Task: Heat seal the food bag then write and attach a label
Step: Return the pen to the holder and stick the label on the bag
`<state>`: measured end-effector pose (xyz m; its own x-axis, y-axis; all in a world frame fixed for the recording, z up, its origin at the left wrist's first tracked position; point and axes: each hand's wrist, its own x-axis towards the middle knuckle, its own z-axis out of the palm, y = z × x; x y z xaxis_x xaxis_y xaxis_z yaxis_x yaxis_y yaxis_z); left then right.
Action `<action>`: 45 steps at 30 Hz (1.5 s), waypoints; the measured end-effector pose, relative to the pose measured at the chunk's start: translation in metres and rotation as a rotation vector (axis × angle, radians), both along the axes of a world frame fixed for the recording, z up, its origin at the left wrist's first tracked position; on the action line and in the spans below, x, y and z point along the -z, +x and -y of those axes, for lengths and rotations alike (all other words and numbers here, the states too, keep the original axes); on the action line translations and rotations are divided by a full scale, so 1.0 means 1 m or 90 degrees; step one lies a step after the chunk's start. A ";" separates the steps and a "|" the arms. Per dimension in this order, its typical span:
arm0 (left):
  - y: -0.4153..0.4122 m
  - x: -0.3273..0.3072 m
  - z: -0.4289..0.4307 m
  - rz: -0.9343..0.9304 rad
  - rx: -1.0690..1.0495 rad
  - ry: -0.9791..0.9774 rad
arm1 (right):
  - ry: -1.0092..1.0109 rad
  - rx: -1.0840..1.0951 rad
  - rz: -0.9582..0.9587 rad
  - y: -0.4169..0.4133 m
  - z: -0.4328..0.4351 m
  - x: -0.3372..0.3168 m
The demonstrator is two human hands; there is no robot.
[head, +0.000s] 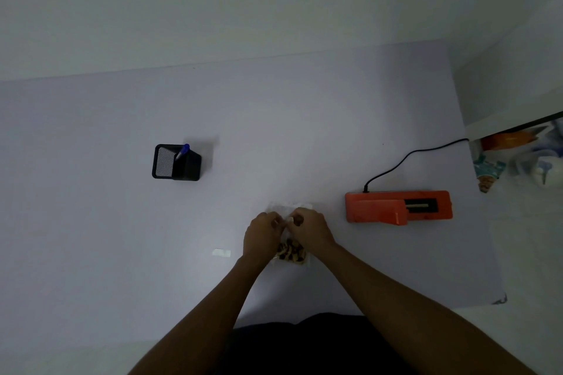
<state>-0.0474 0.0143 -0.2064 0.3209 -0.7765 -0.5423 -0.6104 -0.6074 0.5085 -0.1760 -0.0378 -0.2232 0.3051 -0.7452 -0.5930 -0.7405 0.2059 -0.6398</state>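
Both hands, left (262,231) and right (307,227), pinch the food bag (291,253) near its open top; risk: a creased mouth could spoil the seal at the sealer (398,207).

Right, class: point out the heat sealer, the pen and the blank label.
heat sealer (377,207): head view, on its orange lid.
pen (183,150): head view, on its blue cap.
blank label (221,252): head view, on its middle.
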 end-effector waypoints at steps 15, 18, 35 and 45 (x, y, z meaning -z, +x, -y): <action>0.003 -0.013 -0.003 -0.271 -0.162 0.067 | 0.193 0.281 0.171 -0.009 0.002 -0.012; 0.006 -0.013 -0.003 -0.153 -0.123 -0.003 | 0.062 0.103 0.093 -0.010 0.001 -0.003; 0.009 0.007 0.002 -0.054 -0.020 0.062 | 0.020 -0.004 -0.063 0.000 -0.002 0.002; 0.006 0.011 0.005 -0.038 -0.002 0.064 | -0.003 0.000 -0.110 0.007 -0.002 0.001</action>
<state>-0.0415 0.0094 -0.2170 0.2879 -0.7159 -0.6361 -0.5784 -0.6594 0.4803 -0.1686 -0.0358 -0.2237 0.1992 -0.7481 -0.6330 -0.8398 0.2026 -0.5037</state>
